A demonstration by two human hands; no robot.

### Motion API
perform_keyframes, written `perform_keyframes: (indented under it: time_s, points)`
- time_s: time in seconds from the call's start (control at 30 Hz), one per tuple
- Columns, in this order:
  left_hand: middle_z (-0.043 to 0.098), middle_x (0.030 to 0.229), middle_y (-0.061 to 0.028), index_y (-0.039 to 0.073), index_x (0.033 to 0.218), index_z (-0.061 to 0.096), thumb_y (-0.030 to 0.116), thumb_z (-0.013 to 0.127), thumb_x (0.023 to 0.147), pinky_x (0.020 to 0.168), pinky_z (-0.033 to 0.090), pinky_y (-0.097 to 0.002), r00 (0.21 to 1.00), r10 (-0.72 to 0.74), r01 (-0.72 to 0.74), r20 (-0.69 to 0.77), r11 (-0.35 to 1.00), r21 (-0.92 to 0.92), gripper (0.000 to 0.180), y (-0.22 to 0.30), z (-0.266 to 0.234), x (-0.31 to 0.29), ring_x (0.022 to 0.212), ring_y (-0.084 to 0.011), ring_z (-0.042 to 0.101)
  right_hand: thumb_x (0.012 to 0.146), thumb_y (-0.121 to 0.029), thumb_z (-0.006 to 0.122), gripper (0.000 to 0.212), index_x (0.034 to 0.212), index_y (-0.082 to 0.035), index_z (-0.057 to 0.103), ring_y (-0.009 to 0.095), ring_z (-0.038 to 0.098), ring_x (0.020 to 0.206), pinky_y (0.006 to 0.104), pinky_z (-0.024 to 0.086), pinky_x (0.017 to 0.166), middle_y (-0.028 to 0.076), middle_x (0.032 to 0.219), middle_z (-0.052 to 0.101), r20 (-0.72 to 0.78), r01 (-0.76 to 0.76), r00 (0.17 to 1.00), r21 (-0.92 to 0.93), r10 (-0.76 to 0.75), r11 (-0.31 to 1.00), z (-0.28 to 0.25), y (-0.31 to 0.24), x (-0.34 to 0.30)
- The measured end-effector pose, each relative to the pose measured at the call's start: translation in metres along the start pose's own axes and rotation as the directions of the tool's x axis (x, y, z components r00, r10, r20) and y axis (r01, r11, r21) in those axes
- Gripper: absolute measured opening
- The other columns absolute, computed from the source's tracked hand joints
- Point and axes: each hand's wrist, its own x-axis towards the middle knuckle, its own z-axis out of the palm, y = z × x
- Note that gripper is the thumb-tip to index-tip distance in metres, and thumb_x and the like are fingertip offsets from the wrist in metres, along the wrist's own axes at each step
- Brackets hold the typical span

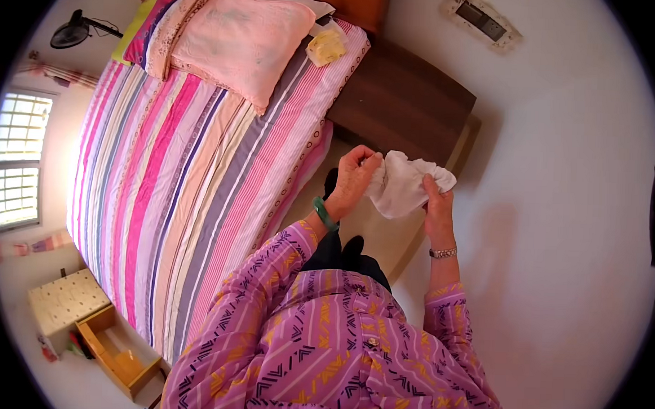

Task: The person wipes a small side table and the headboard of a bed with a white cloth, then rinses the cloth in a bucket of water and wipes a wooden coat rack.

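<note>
Left hand (352, 180) and right hand (438, 212) each pinch white cloth (400, 191) in their grip; printed chevrons mark the purple shirt (315, 341).

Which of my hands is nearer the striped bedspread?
Left. Your left hand, pinching the white cloth, is just right of the striped bedspread; your right hand, at the cloth's other side, is farther right.

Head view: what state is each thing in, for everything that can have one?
White cloth: bunched, held up between both hands
Left hand: pinching the cloth's left side
Right hand: gripping the cloth's right side
Drawer: pulled open
Striped bed cover: spread over the bed
Pink pillow: lying flat on the bed
Curtains: drawn apart
Black fan: running or not, cannot tell
</note>
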Motion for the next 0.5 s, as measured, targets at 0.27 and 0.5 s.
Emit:
perform_keyframes:
  time_s: [0.27,0.5]
  points:
    - [0.057,0.09,-0.0035,0.005,0.099,0.061,0.017,0.066,0.081,0.065,0.045,-0.0265,0.953,0.282,-0.302,0.108,0.906,0.298,0.022,0.023,0.045,0.169,0.073,-0.0125,0.053,0.088,-0.029,0.062,0.04,0.121,-0.009,0.053,0.015,0.059,0.093,0.0325,0.051,0.071,0.002,0.106,0.06,-0.272,-0.113,0.961,-0.195,0.056,0.974,-0.019,-0.058,0.153]
    - [0.041,0.135,-0.0116,0.015,0.123,0.049,0.013,0.065,0.075,0.1,0.029,-0.0541,0.958,0.222,-0.254,0.181,0.369,0.894,0.05,-0.024,-0.04,0.266,0.128,-0.0327,0.034,0.08,-0.026,0.069,0.073,0.141,-0.013,0.031,0.014,0.053,0.074,0.0283,0.048,0.061,0.007,0.099,0.055,-0.528,-0.498,0.823,-0.492,0.21,0.714,-0.039,0.03,0.217]
